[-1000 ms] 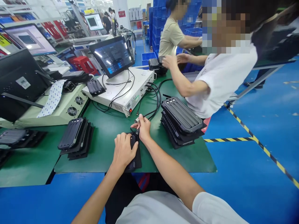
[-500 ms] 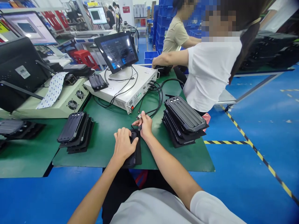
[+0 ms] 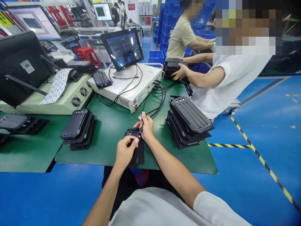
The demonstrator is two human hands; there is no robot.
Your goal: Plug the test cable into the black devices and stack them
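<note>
Your left hand (image 3: 127,150) is over the black device (image 3: 133,133), its thumb and fingertips drawn close together near the device's right edge; you cannot tell from here whether they pinch anything. That device lies on a black sheet (image 3: 141,153) near the front edge of the green table (image 3: 107,131), straight ahead of you, with its far end showing beyond your left fingers. Your right hand (image 3: 147,128) is just beside it, fingers closed around the cables (image 3: 162,102), and a pale plug (image 3: 139,119) sticks out past your fingertips. Another cable end points down at the device, between your two hands; whether it is plugged in is too small to tell.

The cables loop back to the side of the white box (image 3: 141,94), which has a tilted screen (image 3: 123,48) standing on it and a second black device (image 3: 102,80) lying at its left corner. To your right is a slanting stack of devices (image 3: 191,116) with black sheets between them; to your left is a smaller stack (image 3: 77,125). Beyond the right-hand stack, a co-worker in a white shirt (image 3: 235,75) has both hands on a dark pile (image 3: 174,66)
</note>
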